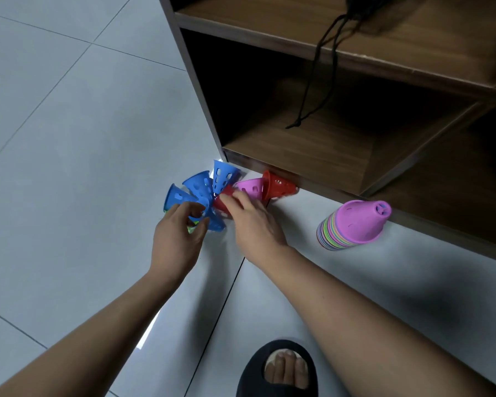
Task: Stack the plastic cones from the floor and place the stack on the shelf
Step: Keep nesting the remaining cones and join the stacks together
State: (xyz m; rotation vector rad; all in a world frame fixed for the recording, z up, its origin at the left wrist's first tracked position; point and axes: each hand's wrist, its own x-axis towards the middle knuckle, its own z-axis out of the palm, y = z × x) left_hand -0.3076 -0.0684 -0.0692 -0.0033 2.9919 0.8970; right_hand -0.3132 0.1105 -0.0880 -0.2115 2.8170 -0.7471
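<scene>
Loose plastic cones lie in a cluster on the tiled floor by the shelf's corner: three blue cones [223, 175], a pink cone [251, 188], a red cone [278, 186] and another red cone [223, 202] partly under my fingers. My left hand [181, 233] hovers over the left blue cones with curled fingers; a green bit shows beneath it. My right hand [252, 220] reaches in, fingertips touching the low red cone. A tall stack of many-coloured cones [353, 224], pink on top, stands on the floor to the right.
The brown wooden shelf [307, 156] has open compartments just behind the cones; a black cord [312, 90] hangs into the lower one. My foot in a black slipper [278, 371] is at the bottom edge. Grey tiles stretch to the left.
</scene>
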